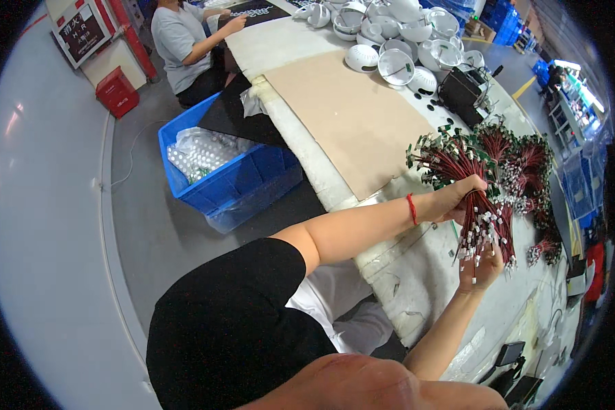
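My left hand point(458, 196), with a red cord on the wrist, is closed around the middle of a thick bundle of dark red cables point(463, 164). Small green circuit boards fan out at the bundle's far end, and white plug connectors point(477, 236) hang from its near end. Below those connectors, my right hand point(484, 268) grips the near end of the same bundle; its fingers are partly hidden by the wires. More red cable bundles point(529, 164) lie in a heap on the table, just right of my hands.
Many white dome-shaped housings point(396, 65) are piled at the table's far end, near a black box-like device point(463, 96). A brown cardboard sheet point(355, 116) covers part of the tabletop. Left of the table stands a blue crate point(236, 178) holding bubble-textured plastic. A co-worker point(178, 48) sits beyond.
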The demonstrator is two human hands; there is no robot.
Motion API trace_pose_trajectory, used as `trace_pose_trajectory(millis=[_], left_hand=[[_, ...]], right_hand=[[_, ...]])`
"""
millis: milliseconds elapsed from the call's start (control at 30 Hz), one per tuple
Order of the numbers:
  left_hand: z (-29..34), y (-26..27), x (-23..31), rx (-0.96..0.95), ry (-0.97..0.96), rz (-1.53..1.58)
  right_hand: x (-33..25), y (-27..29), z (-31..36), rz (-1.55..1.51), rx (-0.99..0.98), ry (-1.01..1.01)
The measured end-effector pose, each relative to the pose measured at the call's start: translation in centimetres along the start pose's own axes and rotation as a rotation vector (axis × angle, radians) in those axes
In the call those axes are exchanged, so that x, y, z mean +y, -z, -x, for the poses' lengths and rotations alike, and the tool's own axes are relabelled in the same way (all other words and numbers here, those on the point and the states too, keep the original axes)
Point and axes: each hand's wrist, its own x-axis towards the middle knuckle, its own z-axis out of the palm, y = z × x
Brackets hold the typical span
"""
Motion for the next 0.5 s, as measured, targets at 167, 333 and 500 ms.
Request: trace_pose_trajectory(millis=[167, 333, 500], left_hand=[[0.1, 0.2, 0.9, -0.053, -0.009, -0.032], [0.3, 0.1, 0.9, -0.046, 0.077, -0.060], [-0.2, -0.2, -0.1, 0.022, 0.123, -0.044]], right_hand=[[-0.5, -3.7, 0.4, -0.207, -0.121, 0.069], [-1.0, -5.8, 1.1, -0.153, -0.144, 0.098], [-0.9, -7.6, 1.8, -0.071, -0.153, 0.182]])
